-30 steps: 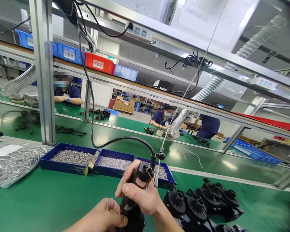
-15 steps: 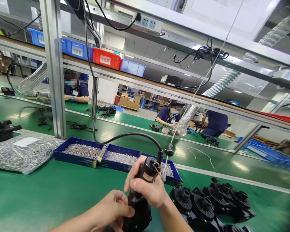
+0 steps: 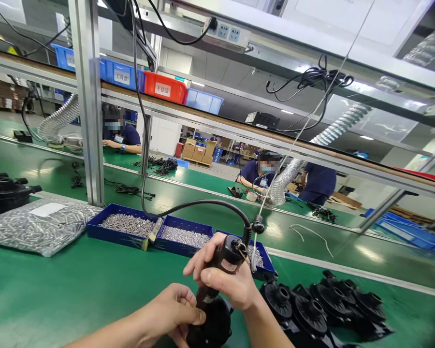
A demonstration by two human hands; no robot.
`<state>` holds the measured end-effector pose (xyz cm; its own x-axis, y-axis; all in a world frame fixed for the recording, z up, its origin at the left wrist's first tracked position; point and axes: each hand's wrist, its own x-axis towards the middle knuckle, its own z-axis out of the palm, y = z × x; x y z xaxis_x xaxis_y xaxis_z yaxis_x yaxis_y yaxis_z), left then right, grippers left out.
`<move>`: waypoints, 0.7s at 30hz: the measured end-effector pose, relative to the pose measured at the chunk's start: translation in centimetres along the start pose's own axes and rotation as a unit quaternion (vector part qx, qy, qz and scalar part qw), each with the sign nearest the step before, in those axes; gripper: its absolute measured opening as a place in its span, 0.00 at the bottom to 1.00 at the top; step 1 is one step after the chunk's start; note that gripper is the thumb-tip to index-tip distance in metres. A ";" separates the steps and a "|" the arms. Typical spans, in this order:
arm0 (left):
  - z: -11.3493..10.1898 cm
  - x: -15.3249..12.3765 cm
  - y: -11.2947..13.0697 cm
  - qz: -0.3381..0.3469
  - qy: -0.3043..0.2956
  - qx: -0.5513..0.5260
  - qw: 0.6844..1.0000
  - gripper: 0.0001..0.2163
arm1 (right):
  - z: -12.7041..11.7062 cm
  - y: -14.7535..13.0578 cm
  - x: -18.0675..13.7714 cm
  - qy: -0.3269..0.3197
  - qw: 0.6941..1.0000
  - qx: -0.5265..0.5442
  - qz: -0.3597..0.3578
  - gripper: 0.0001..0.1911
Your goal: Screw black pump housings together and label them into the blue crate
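Observation:
My right hand (image 3: 235, 280) is wrapped round a black electric screwdriver (image 3: 226, 258), which tilts with its tip downward. A black cable and a hanging cord meet its top end. Below it, my left hand (image 3: 183, 309) grips a round black plastic housing (image 3: 212, 326) by its left side, thumb on top. The screwdriver's lower end reaches the housing; its tip and any screw there are hidden. Just behind my hands stand blue trays of small metal screws: a left tray (image 3: 126, 226), a middle tray (image 3: 184, 237) and a right one (image 3: 264, 256), partly covered by my right hand.
Several black housings (image 3: 311, 309) lie at the right, others (image 3: 10, 191) at the far left. A clear bag of metal parts (image 3: 39, 227) rests beside the trays. An aluminium post (image 3: 87, 106) rises behind it. Co-workers sit across the green bench (image 3: 76, 290).
The whole view has shifted slightly, so the scene sits a little further right. My hands keep their hold on the screwdriver and housing; the fingers of my right hand are a little more extended.

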<state>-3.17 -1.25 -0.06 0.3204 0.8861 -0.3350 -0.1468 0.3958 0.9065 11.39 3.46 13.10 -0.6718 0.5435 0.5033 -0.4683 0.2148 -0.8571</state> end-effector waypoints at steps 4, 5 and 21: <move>-2.2 0.7 1.1 0.032 -0.040 0.183 0.982 0.25 | -1.0 -0.8 -0.1 -0.004 0.999 -0.046 -0.020 0.12; -3.1 0.9 1.5 0.061 -0.003 0.265 0.962 0.21 | -1.2 -1.0 -0.1 0.017 0.996 -0.078 -0.024 0.11; -6.3 2.0 1.5 0.175 0.108 0.622 0.756 0.11 | -1.0 -0.1 0.8 0.233 0.933 -0.274 -0.013 0.13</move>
<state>-8.61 2.64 -0.95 0.2859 0.9557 0.0696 0.8485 -0.2862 0.4451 11.51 4.72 13.52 -0.2823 0.7981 0.5322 -0.0316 0.5468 -0.8367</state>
